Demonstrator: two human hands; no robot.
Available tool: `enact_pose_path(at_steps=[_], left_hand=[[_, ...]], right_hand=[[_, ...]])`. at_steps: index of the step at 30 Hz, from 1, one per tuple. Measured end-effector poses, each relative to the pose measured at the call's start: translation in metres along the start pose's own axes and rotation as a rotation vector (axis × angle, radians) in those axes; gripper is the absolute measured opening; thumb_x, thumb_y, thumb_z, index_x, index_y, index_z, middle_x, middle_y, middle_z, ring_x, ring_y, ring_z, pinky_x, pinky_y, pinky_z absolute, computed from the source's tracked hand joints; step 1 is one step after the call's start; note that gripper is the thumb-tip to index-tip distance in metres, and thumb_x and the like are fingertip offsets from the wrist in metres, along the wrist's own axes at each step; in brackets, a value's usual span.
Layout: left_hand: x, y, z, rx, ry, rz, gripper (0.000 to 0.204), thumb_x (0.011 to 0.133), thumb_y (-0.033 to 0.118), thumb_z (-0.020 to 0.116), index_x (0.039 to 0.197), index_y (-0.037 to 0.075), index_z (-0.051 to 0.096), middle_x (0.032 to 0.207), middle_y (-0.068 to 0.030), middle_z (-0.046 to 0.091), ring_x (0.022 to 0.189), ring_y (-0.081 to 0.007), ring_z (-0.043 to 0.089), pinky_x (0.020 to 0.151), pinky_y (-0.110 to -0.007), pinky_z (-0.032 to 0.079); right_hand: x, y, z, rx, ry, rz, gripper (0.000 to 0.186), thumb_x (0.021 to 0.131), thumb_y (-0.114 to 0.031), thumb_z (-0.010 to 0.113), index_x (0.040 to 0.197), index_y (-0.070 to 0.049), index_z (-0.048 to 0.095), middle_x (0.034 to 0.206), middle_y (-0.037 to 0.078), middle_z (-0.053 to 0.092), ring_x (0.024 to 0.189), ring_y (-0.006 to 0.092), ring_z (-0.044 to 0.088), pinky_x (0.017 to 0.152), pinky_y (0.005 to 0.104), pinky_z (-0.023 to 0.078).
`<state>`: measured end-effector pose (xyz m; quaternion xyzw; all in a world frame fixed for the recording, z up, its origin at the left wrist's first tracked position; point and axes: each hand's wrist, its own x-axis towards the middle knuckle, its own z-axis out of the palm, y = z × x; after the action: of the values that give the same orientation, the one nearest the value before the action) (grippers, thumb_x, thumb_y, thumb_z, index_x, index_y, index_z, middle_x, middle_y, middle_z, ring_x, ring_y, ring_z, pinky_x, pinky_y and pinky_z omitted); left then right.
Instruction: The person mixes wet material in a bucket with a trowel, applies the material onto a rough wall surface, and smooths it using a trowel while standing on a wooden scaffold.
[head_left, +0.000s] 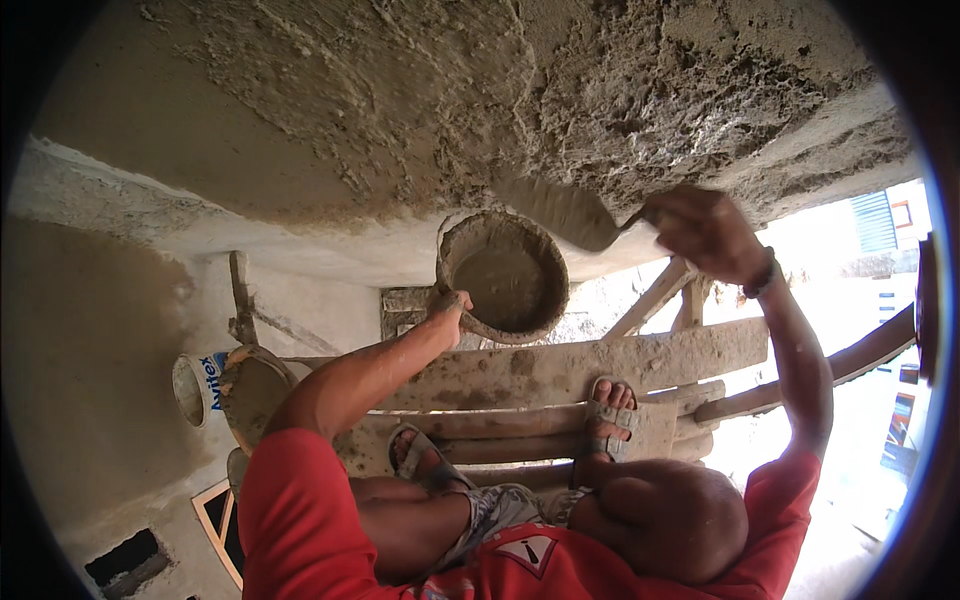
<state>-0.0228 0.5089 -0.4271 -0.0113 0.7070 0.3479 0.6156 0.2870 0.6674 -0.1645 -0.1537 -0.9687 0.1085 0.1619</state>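
My left hand (455,312) is closed on the near-left rim of a round, mortar-caked basin (458,235). Wet grey mortar (500,285) lies inside it. Up and to the right, my right hand (705,235) is wrapped round the handle of a trowel. The trowel's blade (565,212), coated with mortar, points left and passes just above the basin's right rim, against the wall. Its tip blends into the wall's mortar, so whether it touches cannot be told. Fresh mortar covers the wall (420,110), smoother at the left and rough at the right.
I crouch on a scaffold of wooden planks (540,372), with sandalled feet on it. A white bucket (188,390) and a second mortar-smeared bucket (235,395) stand at the left, by my left arm. Wooden braces (650,300) rise at the right, beside a bright drop to the outside.
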Motion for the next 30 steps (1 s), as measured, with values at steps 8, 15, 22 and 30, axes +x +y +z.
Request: enact_pose_path(at_steps=[8,15,22,30], left_hand=[[0.0,-0.009,0.017,0.037,0.059,0.147,0.051,0.052,0.002,0.059,0.101,0.013,0.049,0.097,-0.0071,0.049,0.092,-0.0258,0.044,0.065,-0.044,0.037],[-0.026,-0.008,0.015,0.096,0.059,0.169,0.06,0.051,0.001,0.058,0.11,0.014,0.05,0.096,-0.0061,0.049,0.092,-0.0247,0.044,0.071,-0.04,0.036],[-0.017,-0.011,-0.018,0.018,0.103,0.032,0.06,0.052,0.004,0.058,0.11,0.017,0.05,0.103,-0.0039,0.045,0.091,-0.0224,0.039,0.066,-0.04,0.031],[0.007,-0.027,-0.056,-0.069,0.212,0.003,0.058,0.06,0.007,0.058,0.114,0.023,0.046,0.105,-0.0037,0.046,0.091,-0.0224,0.04,0.066,-0.039,0.032]], right_hand=[[-0.022,-0.01,0.179,-0.55,-0.378,0.306,0.018,0.088,-0.018,0.046,0.101,-0.014,0.059,0.091,0.011,0.054,0.09,0.0248,0.055,0.071,0.0359,0.048],[-0.059,-0.001,0.263,-0.08,-0.653,0.237,0.026,0.085,-0.026,0.05,0.105,-0.013,0.061,0.102,0.011,0.062,0.096,0.028,0.06,0.078,0.0432,0.05],[-0.027,-0.017,0.238,0.066,-0.438,0.246,0.033,0.085,-0.027,0.053,0.115,-0.017,0.06,0.1,0.012,0.064,0.084,0.0295,0.064,0.072,0.043,0.053],[0.036,-0.026,0.114,0.328,-0.303,0.049,0.038,0.08,-0.023,0.061,0.116,-0.01,0.059,0.082,0.013,0.063,0.077,0.0291,0.064,0.071,0.0388,0.054]])
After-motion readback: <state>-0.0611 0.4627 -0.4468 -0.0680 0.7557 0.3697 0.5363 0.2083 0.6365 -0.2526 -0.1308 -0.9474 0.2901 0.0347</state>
